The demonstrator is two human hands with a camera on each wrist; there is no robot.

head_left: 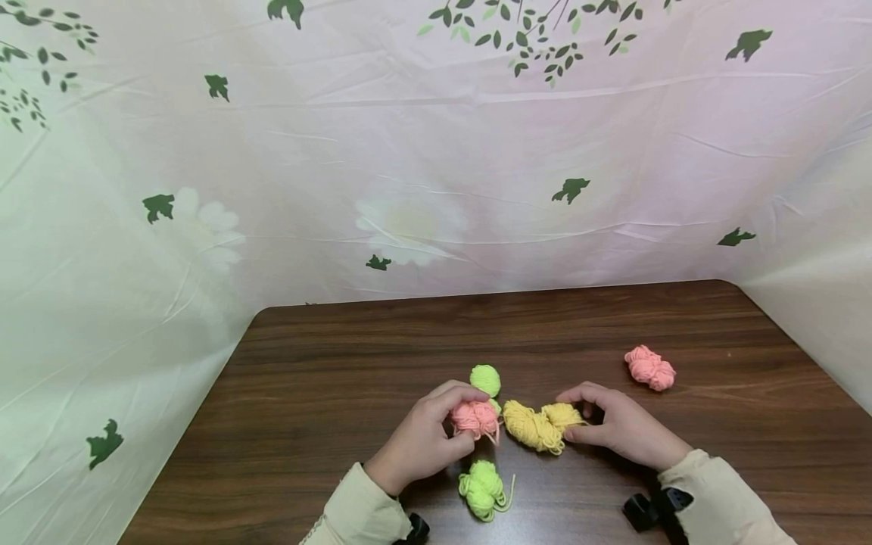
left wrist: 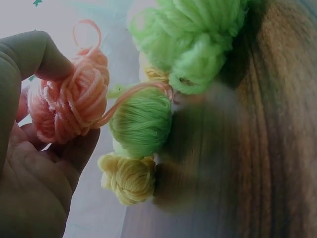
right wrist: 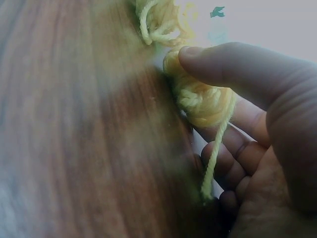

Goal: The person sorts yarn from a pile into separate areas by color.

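In my left hand (head_left: 424,435), a small pink yarn ball (head_left: 474,418) is pinched between thumb and fingers, raised off the table in the left wrist view. A strand of it trails toward the green yarn. My right hand (head_left: 627,425) pinches a yellow yarn bundle (head_left: 562,415) by its right end, with a loose yellow strand (right wrist: 218,144) hanging by the fingers. Another yellow yarn bundle (head_left: 533,428) lies against it on the left. Behind the pink ball is a green yarn ball (head_left: 485,381), its near part hidden. A second green yarn bundle (head_left: 484,490) lies nearer, its tail loose.
A second pink yarn bundle (head_left: 650,369) lies farther back on the right of the brown wooden table (head_left: 341,356). A pale cloth (head_left: 477,189) with printed leaves and flowers hangs behind and beside the table. Black straps (head_left: 657,509) circle the wrists.
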